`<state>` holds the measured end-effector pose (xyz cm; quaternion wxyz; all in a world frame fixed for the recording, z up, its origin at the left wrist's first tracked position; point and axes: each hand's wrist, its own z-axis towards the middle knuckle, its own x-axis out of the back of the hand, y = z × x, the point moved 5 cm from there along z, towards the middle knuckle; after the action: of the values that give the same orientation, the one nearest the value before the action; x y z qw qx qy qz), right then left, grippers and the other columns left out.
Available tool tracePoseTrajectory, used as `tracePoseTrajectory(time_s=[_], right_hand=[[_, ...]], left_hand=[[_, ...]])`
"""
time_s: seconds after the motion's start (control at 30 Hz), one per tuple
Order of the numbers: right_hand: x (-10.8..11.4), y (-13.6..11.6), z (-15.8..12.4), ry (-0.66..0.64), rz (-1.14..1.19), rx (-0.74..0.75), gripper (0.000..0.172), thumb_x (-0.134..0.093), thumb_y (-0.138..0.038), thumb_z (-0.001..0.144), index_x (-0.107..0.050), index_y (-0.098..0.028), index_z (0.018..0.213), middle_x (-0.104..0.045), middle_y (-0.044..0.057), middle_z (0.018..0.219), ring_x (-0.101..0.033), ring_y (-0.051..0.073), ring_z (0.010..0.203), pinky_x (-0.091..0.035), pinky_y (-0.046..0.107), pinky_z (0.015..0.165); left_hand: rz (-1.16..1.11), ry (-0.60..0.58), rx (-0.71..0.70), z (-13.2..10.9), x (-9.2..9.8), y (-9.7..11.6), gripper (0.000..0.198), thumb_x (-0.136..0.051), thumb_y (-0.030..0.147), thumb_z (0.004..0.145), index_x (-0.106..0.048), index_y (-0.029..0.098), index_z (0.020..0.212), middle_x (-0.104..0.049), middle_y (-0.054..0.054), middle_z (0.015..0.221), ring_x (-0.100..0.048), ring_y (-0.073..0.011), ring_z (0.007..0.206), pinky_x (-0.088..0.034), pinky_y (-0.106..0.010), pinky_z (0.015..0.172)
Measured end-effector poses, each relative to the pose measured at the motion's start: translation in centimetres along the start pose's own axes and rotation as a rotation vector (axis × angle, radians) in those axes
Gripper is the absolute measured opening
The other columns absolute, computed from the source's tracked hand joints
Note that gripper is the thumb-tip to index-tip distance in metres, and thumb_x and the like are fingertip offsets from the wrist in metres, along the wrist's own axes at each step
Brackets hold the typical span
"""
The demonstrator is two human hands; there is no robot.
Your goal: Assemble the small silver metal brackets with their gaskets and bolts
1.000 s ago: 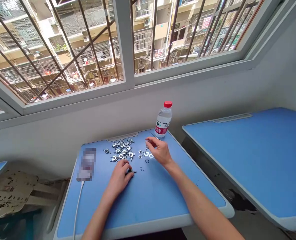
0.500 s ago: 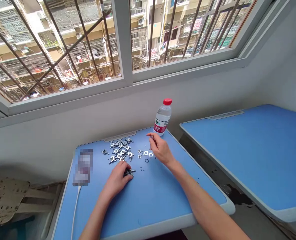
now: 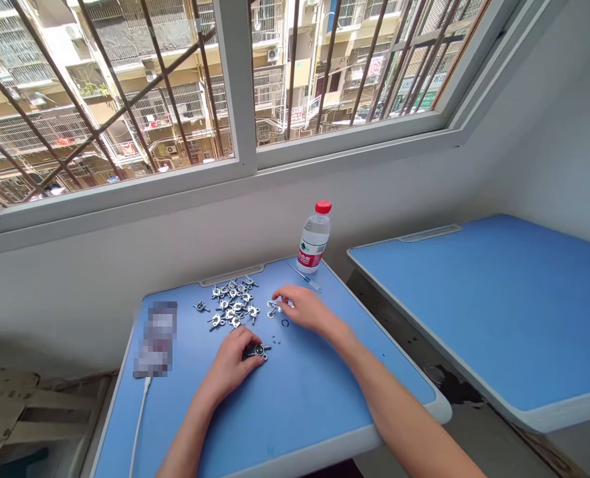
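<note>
My left hand [image 3: 232, 362] rests on the blue desk, thumb and fingers closed around a small metal fitting [image 3: 260, 350] with a round centre and side arms. Over a few small metal levers with round ends [image 3: 271, 309] hovers my right hand [image 3: 302, 309], its thumb and forefinger apart, with nothing visible between them. A thin dark ring [image 3: 285, 323] lies just below that hand. Between the hands are tiny screw-like bits [image 3: 276, 341]. Behind the right hand lies a screwdriver [image 3: 309, 280] with a clear blue handle. Similar metal fittings [image 3: 232, 302] form a loose pile at the back.
A water bottle [image 3: 315, 239] with a red cap stands at the desk's back right corner. On the left lies a blurred phone-like object [image 3: 156, 338] with a white cable [image 3: 139, 418]. A second blue desk [image 3: 474, 299] is to the right, across a gap.
My right hand has left the screwdriver, which now lies on the desk, and has moved towards me and left to the small levers. My left hand still holds the fitting.
</note>
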<state>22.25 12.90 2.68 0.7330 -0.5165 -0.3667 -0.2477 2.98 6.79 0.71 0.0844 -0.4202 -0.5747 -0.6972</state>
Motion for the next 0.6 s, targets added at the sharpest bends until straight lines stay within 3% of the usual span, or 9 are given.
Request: tracePoseTrajectory(time_s=[0.13, 0.27, 0.6], right_hand=[[-0.9, -0.7, -0.3, -0.131, -0.095, 0.001, 0.021, -0.057, -0.011, 0.086, -0.072, -0.021, 0.098, -0.069, 0.004, 0.092, -0.061, 0.016, 0.076, -0.038, 0.025, 0.066], [-1.1, -1.1, -0.3, -0.189, -0.158, -0.024, 0.017, -0.056, -0.009, 0.088, -0.071, -0.018, 0.086, -0.069, 0.007, 0.094, -0.061, 0.017, 0.077, -0.035, 0.025, 0.064], [-1.3, -5.2, -2.1, -0.337, -0.061, 0.045, 0.011, -0.062, -0.012, 0.077, -0.066, -0.019, 0.068, -0.067, 0.0, 0.07, -0.055, 0.013, 0.066, -0.032, 0.021, 0.056]], left_hand=[[0.002, 0.007, -0.009, -0.1, 0.1, 0.2, 0.01, -0.062, 0.019, 0.08, -0.061, 0.022, 0.089, -0.059, -0.003, 0.092, -0.055, -0.0217, 0.09, -0.045, -0.032, 0.08], [0.01, 0.017, -0.012, -0.2, 0.1, 0.1, 0.009, -0.064, 0.018, 0.079, -0.062, 0.021, 0.088, -0.059, -0.003, 0.091, -0.055, -0.0212, 0.089, -0.045, -0.031, 0.079], [0.045, 0.049, -0.048, -0.4, -0.1, 0.0, 0.013, -0.059, 0.011, 0.077, -0.059, 0.021, 0.085, -0.057, -0.001, 0.089, -0.054, -0.0195, 0.086, -0.043, -0.03, 0.078]])
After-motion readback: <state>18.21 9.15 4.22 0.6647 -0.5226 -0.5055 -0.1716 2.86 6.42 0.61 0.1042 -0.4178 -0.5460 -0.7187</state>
